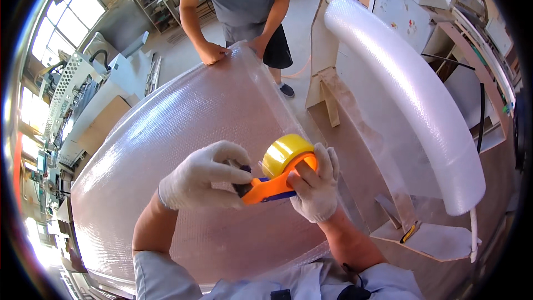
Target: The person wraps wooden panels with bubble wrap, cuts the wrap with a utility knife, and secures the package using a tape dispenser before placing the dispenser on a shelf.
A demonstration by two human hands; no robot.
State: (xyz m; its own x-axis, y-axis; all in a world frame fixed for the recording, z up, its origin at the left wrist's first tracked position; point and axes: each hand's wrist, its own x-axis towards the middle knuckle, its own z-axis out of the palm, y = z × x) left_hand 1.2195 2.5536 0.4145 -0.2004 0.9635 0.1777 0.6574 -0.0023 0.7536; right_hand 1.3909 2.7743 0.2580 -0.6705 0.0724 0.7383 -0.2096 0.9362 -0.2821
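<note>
An orange and blue tape dispenser with a roll of yellowish packing tape on it is held up between my hands. My right hand, in a white glove, grips the dispenser at its roll end, with fingers in the ring. My left hand, also gloved, pinches at the dispenser's dark front end; whether tape is between the fingertips I cannot make out. Below both hands lies a broad panel wrapped in bubble wrap. At its far corner, a co-worker's hands hold the wrap's edge.
A long roll of bubble wrap rests on a wooden stand to the right. A yellow-handled cutter lies on the stand's near end. The co-worker stands at the far side. Machinery lines the left; stacked boards fill the back right.
</note>
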